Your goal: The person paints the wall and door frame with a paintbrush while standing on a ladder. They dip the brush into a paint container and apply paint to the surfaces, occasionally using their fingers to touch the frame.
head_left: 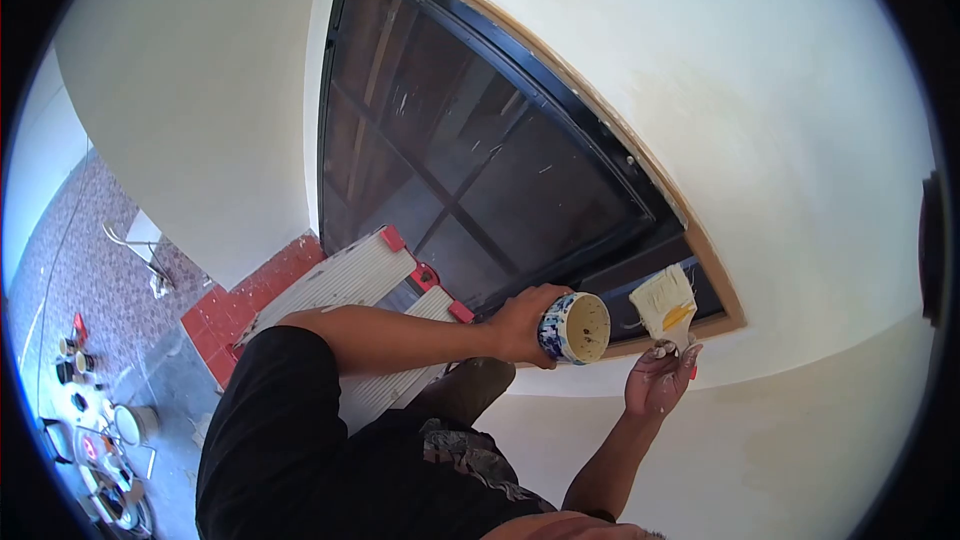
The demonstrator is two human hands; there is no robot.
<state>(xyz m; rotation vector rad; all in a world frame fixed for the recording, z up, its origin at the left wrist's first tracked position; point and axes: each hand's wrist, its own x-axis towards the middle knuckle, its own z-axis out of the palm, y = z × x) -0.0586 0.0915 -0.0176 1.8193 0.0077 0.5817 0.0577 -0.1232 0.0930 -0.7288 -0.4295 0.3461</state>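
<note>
My left hand (522, 325) is wrapped round a paint can (556, 330) whose outside is smeared with blue and white paint. The can is tilted so its cream-coated inside faces the camera. To the right of it, my paint-spotted right hand (660, 380) grips a wide paintbrush (662, 298) by its handle, fingers closed. The brush points up, its bristles thick with cream paint and a yellow patch showing. Behind both hands is a dark-framed window (450, 205) with a wooden outer frame (715, 280).
A ladder (340, 275) with ribbed pale steps and red corner pieces stands beneath my left arm. Cream walls (800, 140) curve around the window. Below left, red tiles (212, 330) edge the floor; a white bucket (135, 424) and several cans (68, 372) stand there.
</note>
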